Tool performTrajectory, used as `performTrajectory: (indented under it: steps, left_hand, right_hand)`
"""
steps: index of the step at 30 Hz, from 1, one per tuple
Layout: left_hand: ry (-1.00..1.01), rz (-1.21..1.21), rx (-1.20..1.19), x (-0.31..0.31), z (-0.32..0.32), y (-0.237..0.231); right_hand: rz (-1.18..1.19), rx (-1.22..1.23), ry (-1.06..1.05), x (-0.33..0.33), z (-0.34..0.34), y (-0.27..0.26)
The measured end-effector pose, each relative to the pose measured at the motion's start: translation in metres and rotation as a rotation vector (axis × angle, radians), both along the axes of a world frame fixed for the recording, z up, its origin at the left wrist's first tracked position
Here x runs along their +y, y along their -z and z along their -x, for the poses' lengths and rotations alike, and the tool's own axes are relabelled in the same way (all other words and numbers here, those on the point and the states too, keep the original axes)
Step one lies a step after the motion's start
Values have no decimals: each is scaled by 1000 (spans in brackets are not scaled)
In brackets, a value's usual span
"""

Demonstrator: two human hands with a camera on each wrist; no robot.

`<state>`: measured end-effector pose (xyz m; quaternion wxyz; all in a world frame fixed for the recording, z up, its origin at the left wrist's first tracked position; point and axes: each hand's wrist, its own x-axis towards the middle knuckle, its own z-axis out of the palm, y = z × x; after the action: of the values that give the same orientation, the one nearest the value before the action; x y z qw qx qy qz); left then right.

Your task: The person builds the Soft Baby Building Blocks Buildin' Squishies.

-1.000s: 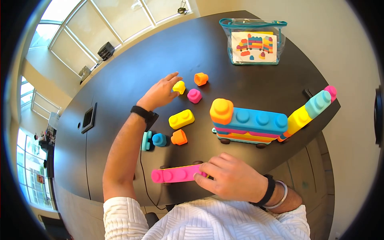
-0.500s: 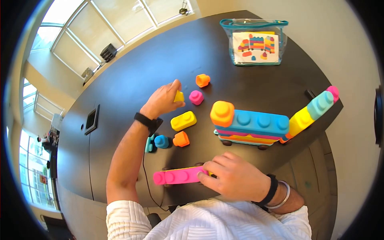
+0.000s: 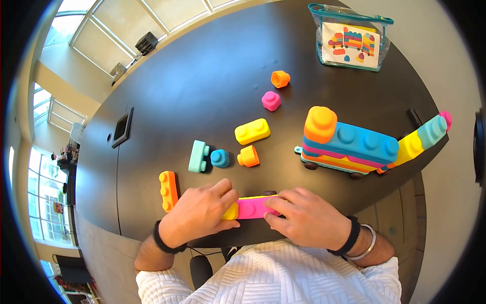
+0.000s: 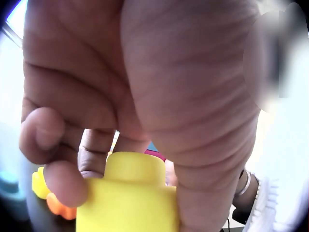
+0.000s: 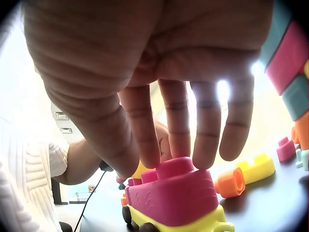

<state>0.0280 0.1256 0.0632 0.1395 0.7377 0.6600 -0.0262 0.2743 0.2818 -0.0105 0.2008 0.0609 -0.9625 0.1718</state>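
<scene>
A small yellow block (image 3: 231, 212) (image 4: 126, 205) is pinched between the thumb and fingers of the left hand (image 3: 202, 207), at the left end of a pink block (image 3: 250, 207) (image 5: 174, 193). Whether it is pressed down there cannot be told. The right hand (image 3: 311, 218) grips the pink block's right end, thumb on the near side and fingertips on the far side. Under the pink block is a yellow wheeled base (image 5: 193, 224). In the left wrist view, the yellow block's round stud faces up.
Loose blocks lie beyond the hands: orange (image 3: 168, 191), teal (image 3: 197, 156), blue (image 3: 220, 158), yellow (image 3: 252, 131), pink (image 3: 271, 101) and others. A built block train (image 3: 354, 144) stands at right. A clear bag (image 3: 350, 43) is at the back.
The left hand has brought the small yellow block from the far blocks to the pink block's left end. The right hand stays on the pink block. The head view has shifted.
</scene>
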Motion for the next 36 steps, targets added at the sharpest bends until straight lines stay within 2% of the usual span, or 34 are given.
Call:
performTrajectory:
  steps: [10,12,22,24,25,27,28,30,31,33,36]
  left_hand:
    - [-139,-49,-13,-17,-9,26]
    - [-143,-44,-31,-19,-6,29]
    - [65,-3,-217,-10,24,10]
    - [-6,-71,-388,-3,51,16]
    - [2,-72,-386,-1,61,20]
    - [-266,-374,-73,5,79,32]
    - [-257,-379,-72,4,93,45]
    - [-404,-413,43,-1,114,72]
    - [-398,-415,46,-1,116,75]
    - [-546,-227,-168,0,117,79]
    - [-516,-330,-101,-3,115,79]
  right_hand:
    - [86,-78,-7,1,0,-4]
    - [64,-17,-2,1,1,-2]
    - [-28,17,21,-2,1,3]
    - [-62,72,26,-4,2,6]
    - [-64,74,34,-5,1,7]
    - [-101,59,26,-4,0,6]
    - [-106,63,34,-3,0,6]
    - [-81,126,51,-1,1,5]
    - [-82,130,56,0,0,3]
    - [-57,141,50,4,-2,-2]
    - [-53,178,54,8,-3,-8]
